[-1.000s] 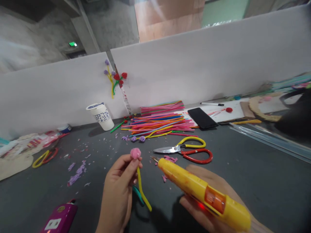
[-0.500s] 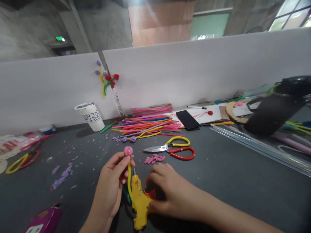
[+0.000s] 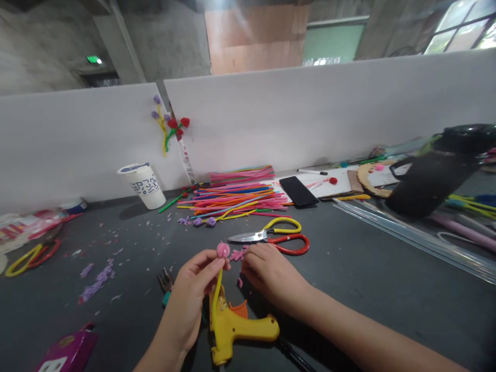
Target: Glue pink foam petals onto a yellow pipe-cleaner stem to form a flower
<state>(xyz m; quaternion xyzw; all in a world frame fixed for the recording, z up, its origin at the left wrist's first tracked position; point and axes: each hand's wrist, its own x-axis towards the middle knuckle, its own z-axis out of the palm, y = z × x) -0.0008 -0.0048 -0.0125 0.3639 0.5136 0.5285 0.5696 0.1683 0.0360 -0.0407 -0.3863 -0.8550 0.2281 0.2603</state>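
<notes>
My left hand (image 3: 196, 294) is closed round a craft flower with a round pink head (image 3: 223, 250) and a yellow pipe-cleaner stem (image 3: 217, 294). Under that stem lies a yellow glue gun (image 3: 248, 328) with an orange trigger; its nozzle is hidden behind my left hand. My right hand (image 3: 271, 274) rests at the small pink pipe-cleaner pieces (image 3: 237, 255), covering part of the pile. Its fingers are curled together and what they hold, if anything, is hidden. A single pink piece (image 3: 239, 282) shows beside its thumb. Just beyond are scissors (image 3: 267, 236) with yellow and red handles.
A bundle of coloured pipe cleaners (image 3: 236, 199) lies at the back, beside a phone (image 3: 298, 191). A white cup (image 3: 145, 188) stands left, a black jug (image 3: 430, 175) right. Purple scraps (image 3: 98, 281), a fork-like tool (image 3: 165, 281) and a purple object (image 3: 67, 351) lie left.
My right hand has moved off the glue gun's handle, forward to the pink pieces. The glue gun's handle now shows fully. My left hand has shifted slightly right with the flower.
</notes>
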